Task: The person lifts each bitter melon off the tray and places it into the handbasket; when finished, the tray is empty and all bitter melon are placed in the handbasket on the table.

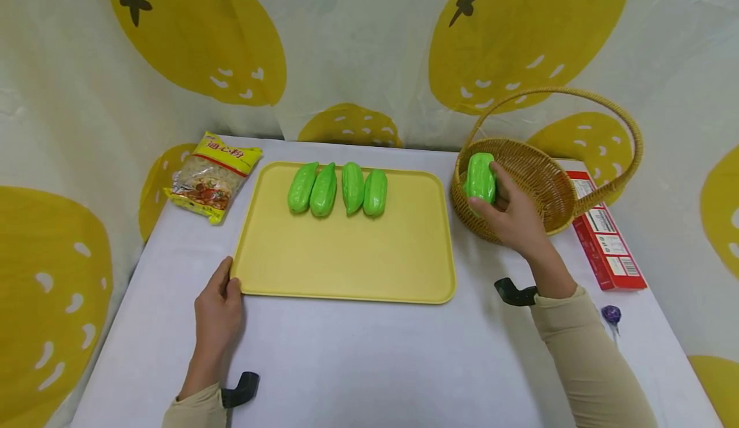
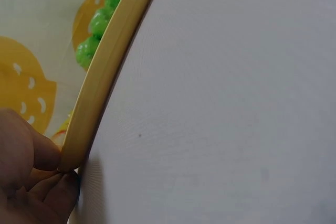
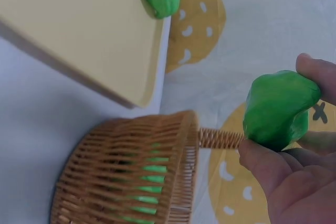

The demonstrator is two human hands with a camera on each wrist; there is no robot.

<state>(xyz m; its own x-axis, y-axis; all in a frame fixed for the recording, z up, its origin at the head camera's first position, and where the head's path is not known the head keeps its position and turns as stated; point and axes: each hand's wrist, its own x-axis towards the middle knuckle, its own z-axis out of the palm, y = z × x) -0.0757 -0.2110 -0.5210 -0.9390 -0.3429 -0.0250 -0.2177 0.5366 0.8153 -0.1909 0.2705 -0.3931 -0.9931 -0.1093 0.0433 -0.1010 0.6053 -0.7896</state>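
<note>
My right hand (image 1: 515, 217) holds a glossy green ridged gourd (image 1: 480, 174), much like a bitter melon, between thumb and fingers over the left rim of a wicker basket (image 1: 548, 187). In the right wrist view, the gourd (image 3: 278, 109) is above the basket rim, and more green shows through the basket's weave (image 3: 152, 187). At the near left corner of a yellow tray (image 1: 340, 255), my left hand (image 1: 219, 312) pinches the edge between thumb and fingers. Several similar green gourds (image 1: 323, 190) lie in a row along the tray's far side.
A yellow-labelled pasta bag (image 1: 213, 174) lies left of the tray. The basket's tall handle (image 1: 632, 139) arches over its opening. Right of the basket are a red and white box (image 1: 609, 242) and a purple lollipop (image 1: 611, 314). A fruit-patterned curtain (image 1: 358, 43) hangs behind the white-covered table.
</note>
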